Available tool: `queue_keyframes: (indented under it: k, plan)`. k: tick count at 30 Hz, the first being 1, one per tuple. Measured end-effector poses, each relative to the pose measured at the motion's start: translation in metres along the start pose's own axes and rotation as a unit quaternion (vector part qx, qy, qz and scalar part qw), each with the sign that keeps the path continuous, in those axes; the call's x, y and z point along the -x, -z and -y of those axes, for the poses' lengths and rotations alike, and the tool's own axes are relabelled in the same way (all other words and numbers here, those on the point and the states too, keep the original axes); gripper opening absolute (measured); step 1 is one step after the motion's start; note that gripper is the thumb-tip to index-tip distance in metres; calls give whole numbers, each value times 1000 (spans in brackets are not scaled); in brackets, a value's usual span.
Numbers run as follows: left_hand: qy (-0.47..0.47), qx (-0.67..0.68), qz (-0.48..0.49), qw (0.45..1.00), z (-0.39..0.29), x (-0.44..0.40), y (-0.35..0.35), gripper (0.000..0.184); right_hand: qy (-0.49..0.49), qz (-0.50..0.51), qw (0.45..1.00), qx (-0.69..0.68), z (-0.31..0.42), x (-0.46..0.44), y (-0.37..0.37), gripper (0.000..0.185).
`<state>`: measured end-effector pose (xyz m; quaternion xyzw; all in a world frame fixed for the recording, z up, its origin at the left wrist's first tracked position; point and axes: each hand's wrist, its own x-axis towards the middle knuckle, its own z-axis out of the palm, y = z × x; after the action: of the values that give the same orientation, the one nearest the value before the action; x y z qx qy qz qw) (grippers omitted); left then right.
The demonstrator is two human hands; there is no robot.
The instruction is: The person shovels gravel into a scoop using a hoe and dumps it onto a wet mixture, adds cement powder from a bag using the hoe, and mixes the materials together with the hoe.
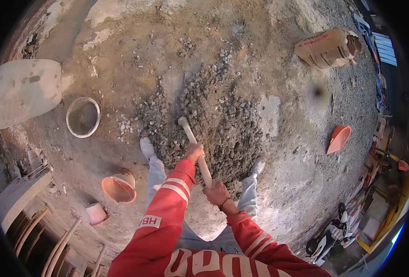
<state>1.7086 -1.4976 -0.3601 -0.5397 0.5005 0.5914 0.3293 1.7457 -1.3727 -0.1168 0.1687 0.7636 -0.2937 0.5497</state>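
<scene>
My left hand (194,151) is closed round the middle of a hoe's pale wooden handle (206,172). Nearer my body, my right hand (219,195) grips the same handle close to its end; a dark band circles that wrist. The far end of the hoe meets a heap of wet grey concrete mix (223,122), full of stones. Its blade cannot be made out against the mix. The heap lies on the ground between and ahead of my two shoes.
On the left are a round bucket (69,121), an orange bucket (133,188), a small pale bucket (95,214) and a large pale sheet (27,94). To the right lie a torn paper cement bag (327,48) and an orange container (339,139). A motorcycle (327,240) stands lower right.
</scene>
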Motion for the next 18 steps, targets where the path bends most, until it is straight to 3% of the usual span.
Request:
queue_keyframes:
  k: [4, 6, 8, 10, 12, 16, 18]
  plan:
    - [58, 320, 43, 945, -28, 88, -7, 12, 113, -12, 991, 72, -14, 90, 70, 39]
    - [72, 434, 46, 897, -29, 105, -14, 11, 131, -1, 988, 84, -64, 131, 98, 45]
    - [58, 409, -16, 911, -25, 117, -40, 13, 247, -66, 949, 182, -152, 143, 123, 54]
    - [12, 402, -48, 914, 7, 127, -81, 16, 158, -1, 964, 215, -236, 112, 150, 58]
    - [12, 427, -33, 903, 23, 155, -103, 20, 189, -39, 950, 247, -301, 72, 155, 42]
    - [-60, 466, -30, 882, 41, 224, -118, 17, 186, -82, 955, 217, -322, 80, 171, 16]
    - [-58, 436, -79, 894, 29, 257, -126, 16, 168, -108, 959, 200, -321, 112, 161, 15]
